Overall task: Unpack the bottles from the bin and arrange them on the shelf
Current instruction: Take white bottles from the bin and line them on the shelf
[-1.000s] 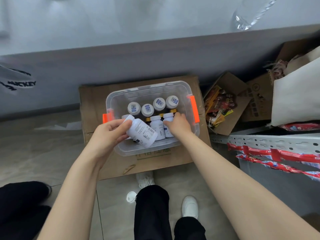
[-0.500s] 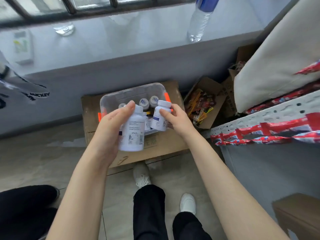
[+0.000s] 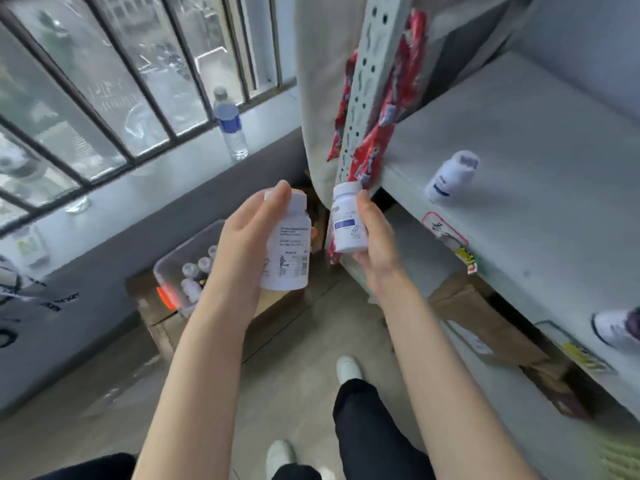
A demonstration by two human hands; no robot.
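Observation:
My left hand (image 3: 242, 244) grips a large white bottle (image 3: 289, 251) upright in mid-air. My right hand (image 3: 375, 240) holds a smaller white bottle with a blue label (image 3: 346, 220), just left of the grey shelf (image 3: 519, 140). One white bottle (image 3: 450, 178) stands on the shelf board. Down to the left, the clear bin (image 3: 169, 268) with orange latches holds several white bottles (image 3: 197, 275) and sits on a cardboard box (image 3: 149, 306), partly hidden by my left forearm.
A perforated shelf post (image 3: 374, 74) with red wrappers (image 3: 374, 147) stands close to my right hand. A water bottle (image 3: 230, 126) is on the window ledge. Brown cardboard (image 3: 478, 320) lies under the shelf. My legs and white shoes (image 3: 348, 368) are on the floor below.
Both hands lifted their bottles out of the bin and rose to the right toward the shelf. The view swung up from the bin to the shelf and window.

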